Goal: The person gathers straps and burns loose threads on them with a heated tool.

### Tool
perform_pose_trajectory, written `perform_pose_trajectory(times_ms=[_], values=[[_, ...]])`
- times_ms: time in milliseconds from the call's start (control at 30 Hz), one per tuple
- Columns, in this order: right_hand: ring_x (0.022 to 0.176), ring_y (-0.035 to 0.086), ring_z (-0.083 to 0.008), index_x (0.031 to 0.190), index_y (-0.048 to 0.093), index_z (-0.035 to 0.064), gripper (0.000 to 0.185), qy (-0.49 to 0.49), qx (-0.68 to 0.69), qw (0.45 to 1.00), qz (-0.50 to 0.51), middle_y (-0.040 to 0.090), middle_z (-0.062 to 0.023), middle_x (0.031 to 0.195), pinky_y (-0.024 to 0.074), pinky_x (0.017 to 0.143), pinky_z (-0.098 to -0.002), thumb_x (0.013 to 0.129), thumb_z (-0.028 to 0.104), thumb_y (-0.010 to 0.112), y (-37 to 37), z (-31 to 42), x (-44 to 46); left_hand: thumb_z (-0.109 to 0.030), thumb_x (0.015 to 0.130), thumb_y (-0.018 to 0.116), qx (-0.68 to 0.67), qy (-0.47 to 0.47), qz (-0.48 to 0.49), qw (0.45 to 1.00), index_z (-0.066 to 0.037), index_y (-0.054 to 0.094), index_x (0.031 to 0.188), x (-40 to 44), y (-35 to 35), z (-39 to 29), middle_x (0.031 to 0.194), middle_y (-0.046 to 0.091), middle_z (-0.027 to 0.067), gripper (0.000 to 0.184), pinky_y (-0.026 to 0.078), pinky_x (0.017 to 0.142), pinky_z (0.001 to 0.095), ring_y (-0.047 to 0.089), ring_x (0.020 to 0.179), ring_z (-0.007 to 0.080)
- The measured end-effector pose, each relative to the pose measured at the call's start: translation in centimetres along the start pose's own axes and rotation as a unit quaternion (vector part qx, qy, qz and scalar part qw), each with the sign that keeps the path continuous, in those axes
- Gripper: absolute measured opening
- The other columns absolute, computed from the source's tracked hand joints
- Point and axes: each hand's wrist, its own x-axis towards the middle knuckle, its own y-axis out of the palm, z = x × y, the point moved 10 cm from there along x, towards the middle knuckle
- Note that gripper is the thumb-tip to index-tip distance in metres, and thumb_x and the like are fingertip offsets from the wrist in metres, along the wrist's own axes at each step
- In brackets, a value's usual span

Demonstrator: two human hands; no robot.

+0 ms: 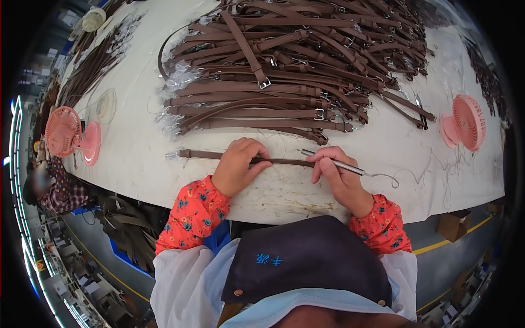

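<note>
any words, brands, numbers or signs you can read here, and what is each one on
"丰源", most likely: blue characters on the dark apron, upside down in this view, so the reading is not certain.
Yellow mark in the background at far left: too small and blurred to read.
Brown straps and right pink fan: no text can be read on them.

Brown strap laid crosswise; metal tool slanted.

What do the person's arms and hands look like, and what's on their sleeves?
The left hand and right hand are bare, with no gloves. Both forearms have bright red-orange covers with flowers and bluish-green leaf shapes. Above them are loose, whitish sleeves.
</note>
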Motion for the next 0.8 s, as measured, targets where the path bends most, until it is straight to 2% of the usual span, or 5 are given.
perform_pose_trajectory(times_ms=[100, 300, 600, 700, 800], values=[[0.08, 0.065, -0.0146, 0.113, 0.062, 0.0013, 0.017, -0.067, -0.065, 0.995, -0.035, 0.066, -0.0078, 0.09, 0.0512, 0.071, -0.0284, 0.106, 0.015, 0.054, -0.9, 1.4, 0.0, -0.005, 0.077, 0.079, -0.057, -0.005, -0.026, 0.998, -0.008, 0.068, 0.097, -0.1, -0.4, -0.3, 0.093, 0.069, 0.0052, 0.023, 0.049, 0.081, 0.0376, 0.063, 0.087, 0.0281], [0.081, 0.066, -0.0264, 0.115, 0.063, 0.0054, 0.019, -0.125, -0.188, 0.974, 0.002, 0.066, -0.0126, 0.097, 0.0535, 0.076, -0.0329, 0.097, 0.004, 0.064, -0.8, 2.6, -1.4, -0.001, 0.076, 0.075, 0.193, 0.236, -0.09, 0.948, -0.009, 0.067, 0.095, -1.9, -1.1, -5.3, 0.097, 0.068, 0.0034, 0.022, 0.048, 0.081, 0.0372, 0.062, 0.09, 0.0255], [0.082, 0.067, -0.0303, 0.113, 0.063, 0.0083, 0.031, -0.171, -0.3, 0.938, -0.031, 0.064, -0.0134, 0.096, 0.055, 0.069, -0.0341, 0.085, -0.002, 0.074, 0.1, 2.9, -1.9, -0.001, 0.082, 0.077, -0.047, 0.02, -0.064, 0.997, -0.008, 0.071, 0.096, -0.6, -1.5, -1.3, 0.09, 0.072, 0.0056, 0.017, 0.052, 0.074, 0.0358, 0.065, 0.084, 0.0268], [0.079, 0.067, -0.0273, 0.112, 0.063, 0.0083, 0.033, -0.176, -0.273, 0.944, -0.062, 0.064, -0.0127, 0.096, 0.0547, 0.068, -0.032, 0.084, -0.004, 0.073, -1.2, 3.1, -2.1, -0.008, 0.089, 0.072, -0.055, -0.017, -0.069, 0.996, -0.007, 0.07, 0.095, -0.8, -3.0, 0.0, 0.083, 0.068, 0.0086, 0.006, 0.05, 0.068, 0.0404, 0.063, 0.079, 0.0307], [0.078, 0.067, -0.0239, 0.111, 0.062, 0.0082, 0.031, -0.154, -0.245, 0.953, -0.093, 0.065, -0.0116, 0.096, 0.0544, 0.068, -0.0305, 0.084, -0.006, 0.072, -2.3, 2.9, -2.1, -0.01, 0.091, 0.07, 0.116, -0.067, -0.117, 0.984, -0.007, 0.07, 0.096, -1.6, -7.2, 2.3, 0.083, 0.069, 0.0085, 0.006, 0.049, 0.067, 0.0407, 0.063, 0.079, 0.0307]])
